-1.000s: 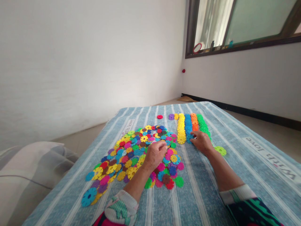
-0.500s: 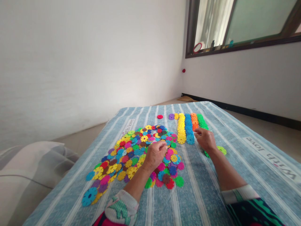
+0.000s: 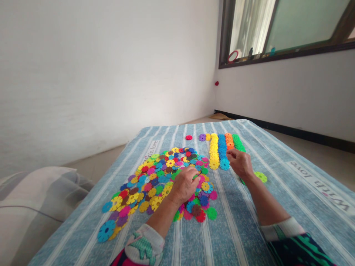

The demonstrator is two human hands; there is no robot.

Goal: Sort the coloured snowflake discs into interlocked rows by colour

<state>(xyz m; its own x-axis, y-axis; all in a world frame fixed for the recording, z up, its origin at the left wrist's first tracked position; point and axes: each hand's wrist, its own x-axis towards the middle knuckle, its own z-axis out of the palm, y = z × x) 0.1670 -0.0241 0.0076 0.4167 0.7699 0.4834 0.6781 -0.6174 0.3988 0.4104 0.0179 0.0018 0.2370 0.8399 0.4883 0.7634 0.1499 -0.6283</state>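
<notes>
My left hand [image 3: 185,184] is over the right part of a pile of colourful flower-shaped plastic discs [image 3: 152,183]. Its thumb and fingers are pinched together, and a bit of a green disc shows between them. My right hand [image 3: 242,162] is at the near end of the row of orange discs [image 3: 229,141], fingers closed; whatever they may hold is hidden. To the left of it lie a blue row [image 3: 222,152] and a yellow row [image 3: 213,151] of overlapping discs. A green row [image 3: 238,142] runs behind my right hand, partly covered by it.
Light green discs [image 3: 260,177] lie beside my right wrist. Purple discs [image 3: 202,137], orange-yellow discs [image 3: 208,137] and a red disc [image 3: 189,137] are at the far side. A striped cloth [image 3: 227,229] covers the table. White walls and a window [image 3: 302,26] stand beyond.
My left hand has shifted slightly right and down over the pile, and green now shows at its fingers. My right hand has moved slightly left, its fingers still closed.
</notes>
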